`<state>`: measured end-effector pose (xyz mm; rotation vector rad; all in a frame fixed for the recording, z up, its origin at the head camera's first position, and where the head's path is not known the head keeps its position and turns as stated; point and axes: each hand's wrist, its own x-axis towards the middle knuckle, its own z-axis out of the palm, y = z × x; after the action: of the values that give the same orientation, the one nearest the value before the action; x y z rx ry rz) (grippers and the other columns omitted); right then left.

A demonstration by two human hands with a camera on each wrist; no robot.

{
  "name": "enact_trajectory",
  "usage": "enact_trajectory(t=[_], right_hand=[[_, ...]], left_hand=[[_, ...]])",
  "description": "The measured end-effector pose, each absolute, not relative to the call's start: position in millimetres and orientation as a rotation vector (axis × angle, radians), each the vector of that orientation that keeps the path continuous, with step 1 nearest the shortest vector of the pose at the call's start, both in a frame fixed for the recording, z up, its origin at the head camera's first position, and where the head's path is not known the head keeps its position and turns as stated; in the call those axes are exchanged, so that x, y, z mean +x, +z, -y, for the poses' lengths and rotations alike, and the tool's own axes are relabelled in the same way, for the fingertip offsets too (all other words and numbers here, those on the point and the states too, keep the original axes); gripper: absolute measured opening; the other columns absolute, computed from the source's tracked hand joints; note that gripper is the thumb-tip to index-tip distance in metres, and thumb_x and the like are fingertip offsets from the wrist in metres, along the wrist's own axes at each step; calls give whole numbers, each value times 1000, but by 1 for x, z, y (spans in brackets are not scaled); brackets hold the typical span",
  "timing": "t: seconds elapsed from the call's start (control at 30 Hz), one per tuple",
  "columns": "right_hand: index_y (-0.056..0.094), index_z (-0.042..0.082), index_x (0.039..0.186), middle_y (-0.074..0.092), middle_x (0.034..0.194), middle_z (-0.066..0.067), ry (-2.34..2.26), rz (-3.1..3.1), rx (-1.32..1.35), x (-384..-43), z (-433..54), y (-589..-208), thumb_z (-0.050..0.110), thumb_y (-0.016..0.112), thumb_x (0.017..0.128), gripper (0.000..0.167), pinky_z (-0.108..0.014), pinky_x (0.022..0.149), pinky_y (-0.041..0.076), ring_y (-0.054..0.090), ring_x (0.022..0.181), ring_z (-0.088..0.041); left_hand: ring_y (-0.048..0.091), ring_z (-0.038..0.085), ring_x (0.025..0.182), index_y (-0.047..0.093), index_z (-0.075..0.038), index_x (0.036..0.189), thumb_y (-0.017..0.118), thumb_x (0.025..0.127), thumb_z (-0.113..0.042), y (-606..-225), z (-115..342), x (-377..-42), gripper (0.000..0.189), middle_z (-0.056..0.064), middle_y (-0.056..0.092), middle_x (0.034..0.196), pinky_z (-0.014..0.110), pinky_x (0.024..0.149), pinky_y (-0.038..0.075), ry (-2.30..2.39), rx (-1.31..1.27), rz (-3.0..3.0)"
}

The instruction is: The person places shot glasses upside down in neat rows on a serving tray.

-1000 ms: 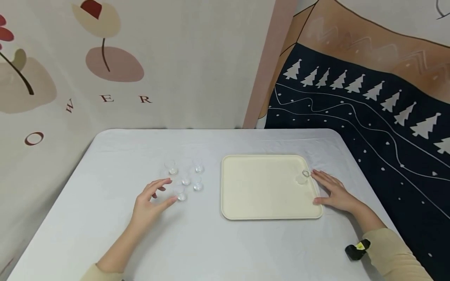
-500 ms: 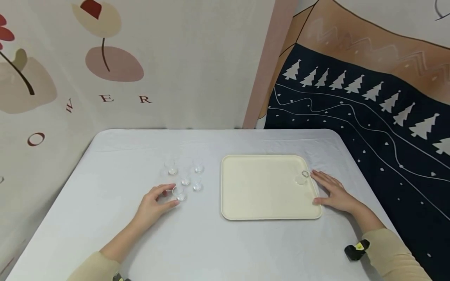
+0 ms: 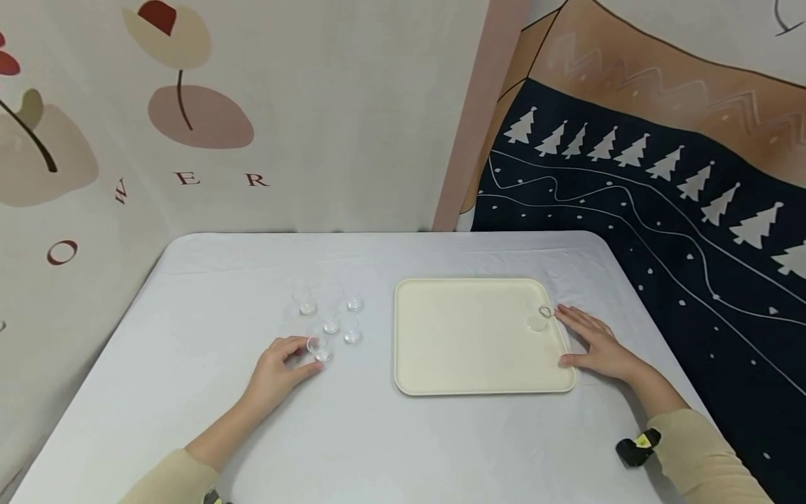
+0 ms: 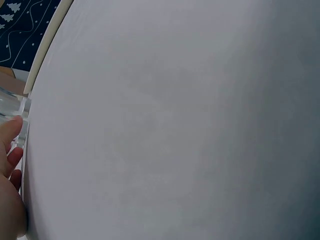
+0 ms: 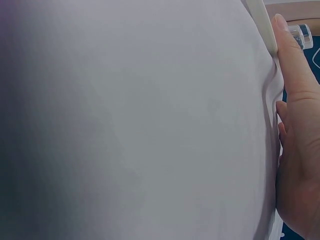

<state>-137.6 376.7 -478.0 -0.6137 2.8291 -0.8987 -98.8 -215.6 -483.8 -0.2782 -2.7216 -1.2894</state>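
Note:
In the head view my left hand (image 3: 277, 371) holds a small clear glass (image 3: 321, 350) at its left side, index finger and thumb on either side of it. The glass stands on the white tablecloth. Behind it are several more clear glasses, among them a near-right glass (image 3: 352, 336) and a far-left glass (image 3: 307, 306). At the right edge of a cream tray (image 3: 472, 336) rests my right hand (image 3: 598, 350), fingers extended. Close to its fingertips, one clear glass (image 3: 539, 323) stands on the tray. The left wrist view shows only part of the left hand (image 4: 11, 170).
The white-covered table (image 3: 441, 448) ends at a patterned curtain (image 3: 352, 140) behind. A dark curtain with white trees (image 3: 630, 196) hangs along the right. A black device (image 3: 637, 448) sits at the right sleeve.
My left hand has moved slightly down and forward, and its index finger and thumb have closed around the nearest glass. The right hand and the tray look unchanged.

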Motion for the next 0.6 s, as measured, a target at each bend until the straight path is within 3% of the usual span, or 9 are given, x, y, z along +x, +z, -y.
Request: enact_trajectory(t=[0.37, 0.6], right_hand=[[33, 7, 148, 23, 151, -26, -896, -2836, -633, -137, -376, -477, 33, 79, 77, 89, -64, 104, 3, 12, 138, -46], [32, 6, 148, 23, 151, -26, -896, -2831, -616, -137, -376, -476, 34, 79, 77, 89, -64, 105, 2, 12, 138, -46]], left_hand=[[52, 16, 95, 71, -8, 99, 85, 71, -13, -484, 212, -100, 31, 2, 68, 104, 14, 81, 42, -1251, -284, 2710], [55, 18, 96, 70, -4, 103, 84, 74, -13, -481, 213, -97, 33, 4, 63, 101, 15, 82, 43, -1303, -195, 2754]])
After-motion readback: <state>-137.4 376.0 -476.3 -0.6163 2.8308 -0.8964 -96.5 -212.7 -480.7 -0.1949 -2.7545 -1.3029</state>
